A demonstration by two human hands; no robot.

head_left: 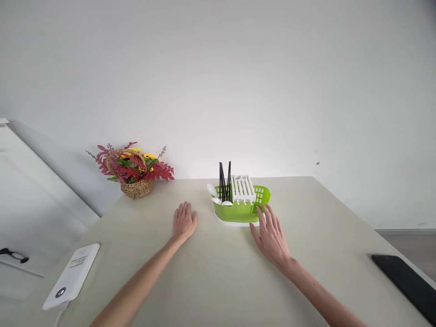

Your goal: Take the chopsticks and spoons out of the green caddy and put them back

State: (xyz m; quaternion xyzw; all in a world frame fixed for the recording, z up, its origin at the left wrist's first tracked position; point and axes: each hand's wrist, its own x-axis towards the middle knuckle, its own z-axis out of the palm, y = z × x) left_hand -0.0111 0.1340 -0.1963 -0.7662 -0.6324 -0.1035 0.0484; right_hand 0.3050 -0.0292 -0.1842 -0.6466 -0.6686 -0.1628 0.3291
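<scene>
A green utensil holder (238, 213) with a white base stands on the table in front of me. Black chopsticks (229, 181) stand upright in its left part, and several white spoons (216, 200) lean out at its front left. A white slotted rack (243, 188) with small hooks sits over its middle. My right hand (272, 236) is at the holder's front right corner, fingers spread and nothing in them; whether the fingertips touch it I cannot tell. My left hand (184, 221) lies flat on the table, left of the holder, holding nothing.
A wicker basket (138, 188) of red and yellow artificial flowers stands at the back left. On the left edge lies a white device (73, 274) with a cord. A black phone-like slab (405, 286) lies at the right edge. The wall (218, 91) rises behind the table.
</scene>
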